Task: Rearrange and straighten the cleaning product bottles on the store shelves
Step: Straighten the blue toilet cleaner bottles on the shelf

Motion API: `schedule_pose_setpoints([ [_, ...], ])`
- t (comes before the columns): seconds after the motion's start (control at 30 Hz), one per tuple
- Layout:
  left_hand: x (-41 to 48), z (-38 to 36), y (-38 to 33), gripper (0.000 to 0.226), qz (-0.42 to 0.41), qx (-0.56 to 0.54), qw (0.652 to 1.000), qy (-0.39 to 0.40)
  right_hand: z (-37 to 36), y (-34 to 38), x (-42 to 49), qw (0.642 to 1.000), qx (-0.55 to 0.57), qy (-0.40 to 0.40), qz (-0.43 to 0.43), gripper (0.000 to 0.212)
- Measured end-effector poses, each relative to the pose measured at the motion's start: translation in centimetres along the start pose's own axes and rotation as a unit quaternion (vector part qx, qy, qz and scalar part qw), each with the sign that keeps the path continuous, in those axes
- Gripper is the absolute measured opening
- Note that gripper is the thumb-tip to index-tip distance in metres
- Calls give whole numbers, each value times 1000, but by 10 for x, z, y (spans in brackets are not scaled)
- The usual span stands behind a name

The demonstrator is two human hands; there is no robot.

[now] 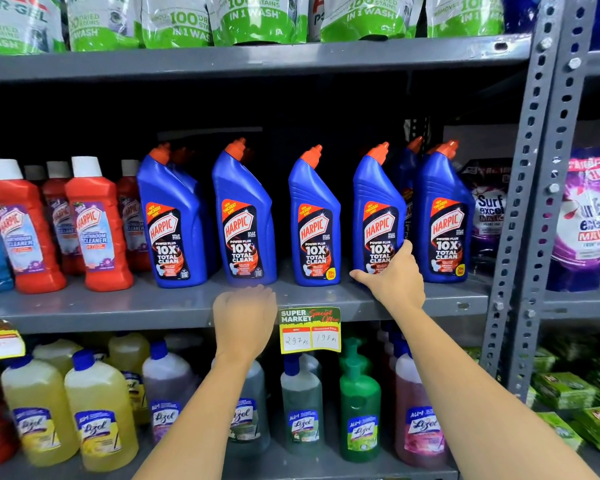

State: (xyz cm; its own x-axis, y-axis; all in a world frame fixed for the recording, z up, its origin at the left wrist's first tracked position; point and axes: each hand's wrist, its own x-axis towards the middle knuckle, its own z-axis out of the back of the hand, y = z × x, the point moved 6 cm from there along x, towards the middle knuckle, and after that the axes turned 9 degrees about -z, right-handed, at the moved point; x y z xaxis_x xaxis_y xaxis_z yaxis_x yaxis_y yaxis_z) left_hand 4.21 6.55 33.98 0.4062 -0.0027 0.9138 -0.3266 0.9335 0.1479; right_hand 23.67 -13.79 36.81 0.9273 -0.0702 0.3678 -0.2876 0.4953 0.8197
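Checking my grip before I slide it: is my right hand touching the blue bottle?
Touching. The head view shows the right hand wrapped around the lower part of the blue bottle, thumb on its label.

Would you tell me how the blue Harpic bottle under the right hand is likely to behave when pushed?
The blue Harpic bottle is tall with an angled neck, so a high push may tip it. The right hand grips low, which seems steadier. It looks rigid and glossy, so it probably slides on the grey shelf.

Grey metal shelf (pixel 174 303) carries upright blue Harpic bottles (pixel 245 220) beside red Harpic bottles (pixel 96 226) at left
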Motion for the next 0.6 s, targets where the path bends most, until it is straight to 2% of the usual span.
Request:
schedule_pose_setpoints([
  [0.1, 1, 1, 0, 40, 4, -16, 999, 39, 2, 0, -1, 1000, 15, 9, 20, 124],
  [0.17, 2, 0, 2, 43, 20, -52, 995, 78, 9, -1, -9, 995, 83, -7, 50, 124],
  [0.23, 0, 2, 6, 42, 30, -87, 989, 113, 19, -1, -26, 981, 161, -47, 96, 107],
  [0.3, -3, 13, 16, 41, 28, -99, 989, 110, 30, 6, -49, 962, 191, -111, 162, 84],
  [0.37, -9, 32, 35, 43, 21, -95, 990, 101, 35, 26, -74, 938, 228, -139, 219, 66],
  [0.47, -19, 60, 77, 44, 11, -81, 992, 91, 23, 63, -115, 915, 275, -67, 288, 42],
  [0.6, -45, 89, 167, 42, 37, -30, 993, 110, -44, 65, -203, 906, 188, 123, 359, 27],
])
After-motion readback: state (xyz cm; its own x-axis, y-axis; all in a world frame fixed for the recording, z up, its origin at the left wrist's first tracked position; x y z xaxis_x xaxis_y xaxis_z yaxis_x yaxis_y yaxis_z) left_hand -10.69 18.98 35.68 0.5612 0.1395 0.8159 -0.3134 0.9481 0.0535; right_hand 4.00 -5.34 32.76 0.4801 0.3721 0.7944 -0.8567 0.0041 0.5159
